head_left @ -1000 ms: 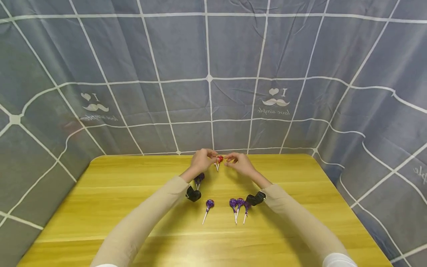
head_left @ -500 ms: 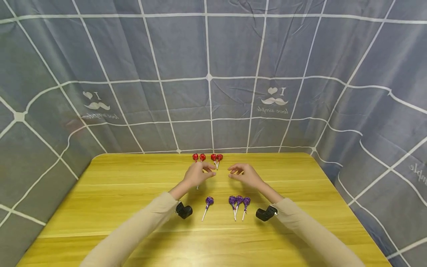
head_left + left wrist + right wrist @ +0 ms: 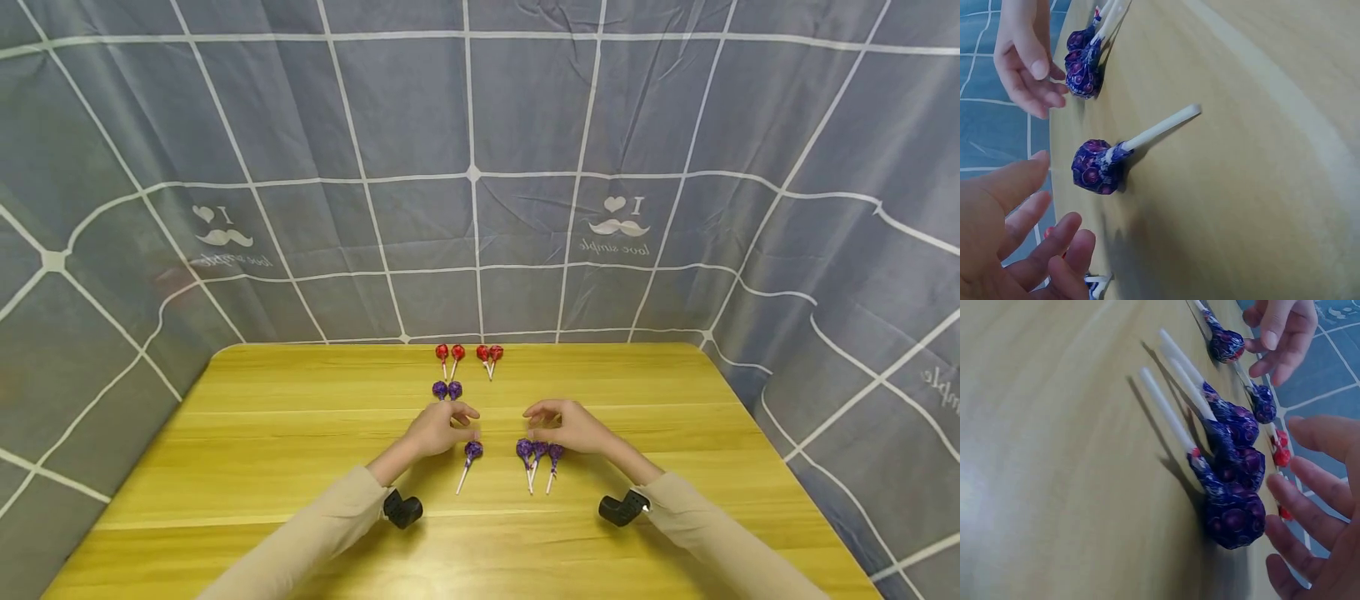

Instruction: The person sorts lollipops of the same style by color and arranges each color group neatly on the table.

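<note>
My left hand (image 3: 438,427) hovers, fingers relaxed and holding nothing, just behind a single purple-wrapped lollipop (image 3: 473,451). In the left wrist view that lollipop (image 3: 1097,167) lies flat with its white stick pointing away from the hand. Across from it, my right hand (image 3: 572,425) is loosely spread behind a cluster of three purple lollipops (image 3: 539,451). The right wrist view shows the cluster's nearest lollipop (image 3: 1235,519) close beside the fingertips, and nothing is gripped there. Two more purple lollipops (image 3: 447,389) lie beyond my left hand, which covers their sticks.
At the table's far edge lie two pairs of red lollipops, a left pair (image 3: 450,353) and a right pair (image 3: 490,353). The yellow wooden table (image 3: 300,450) ends at a grey curtain (image 3: 420,225) with white lines. Each wrist wears a black camera (image 3: 402,509).
Both hands have drawn back from the red lollipops at the far edge toward the near purple ones. The left hand has let go of a red lollipop, now lying in the right pair.
</note>
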Demonstrator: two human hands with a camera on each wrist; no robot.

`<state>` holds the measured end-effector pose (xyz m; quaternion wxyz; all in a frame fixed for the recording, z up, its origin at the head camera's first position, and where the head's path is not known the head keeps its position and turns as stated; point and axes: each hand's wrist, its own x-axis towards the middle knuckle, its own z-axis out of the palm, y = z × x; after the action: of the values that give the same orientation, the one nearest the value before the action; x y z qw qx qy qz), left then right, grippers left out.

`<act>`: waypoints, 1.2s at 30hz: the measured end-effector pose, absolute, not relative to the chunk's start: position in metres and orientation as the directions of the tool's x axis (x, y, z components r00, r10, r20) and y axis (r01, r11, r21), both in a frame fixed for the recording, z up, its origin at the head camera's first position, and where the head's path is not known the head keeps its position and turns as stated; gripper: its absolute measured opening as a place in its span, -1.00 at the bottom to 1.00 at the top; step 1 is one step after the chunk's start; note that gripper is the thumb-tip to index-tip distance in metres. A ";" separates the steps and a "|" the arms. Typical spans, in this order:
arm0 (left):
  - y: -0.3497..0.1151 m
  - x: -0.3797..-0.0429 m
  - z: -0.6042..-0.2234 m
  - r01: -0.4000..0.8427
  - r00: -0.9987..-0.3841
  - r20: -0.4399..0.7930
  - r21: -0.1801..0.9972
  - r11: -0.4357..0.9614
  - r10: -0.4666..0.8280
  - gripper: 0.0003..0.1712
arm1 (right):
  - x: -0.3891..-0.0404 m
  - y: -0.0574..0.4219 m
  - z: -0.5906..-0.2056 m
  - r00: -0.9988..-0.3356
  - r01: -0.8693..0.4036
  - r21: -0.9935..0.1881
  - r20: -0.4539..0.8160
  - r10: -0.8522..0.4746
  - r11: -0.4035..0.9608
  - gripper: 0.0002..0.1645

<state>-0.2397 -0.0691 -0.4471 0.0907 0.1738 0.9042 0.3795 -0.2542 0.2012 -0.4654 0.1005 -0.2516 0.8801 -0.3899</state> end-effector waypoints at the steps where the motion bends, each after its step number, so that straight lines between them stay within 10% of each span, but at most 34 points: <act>1: -0.070 -0.239 -0.448 0.247 -0.918 -0.039 0.721 0.647 0.394 -0.66 | -0.253 0.202 -0.466 -0.846 -0.363 -0.742 0.008 -0.534 0.564 -0.56; 36: -0.075 -0.227 -0.464 0.266 -0.901 -0.050 0.720 0.640 0.431 -0.67 | -0.247 0.189 -0.469 -0.756 -0.431 -0.709 -0.054 -0.652 0.558 -0.61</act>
<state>-0.2272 -0.0753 -0.4641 0.1089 0.1937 0.8991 0.3772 -0.2469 0.1886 -0.4689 0.1573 -0.3118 0.8685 -0.3518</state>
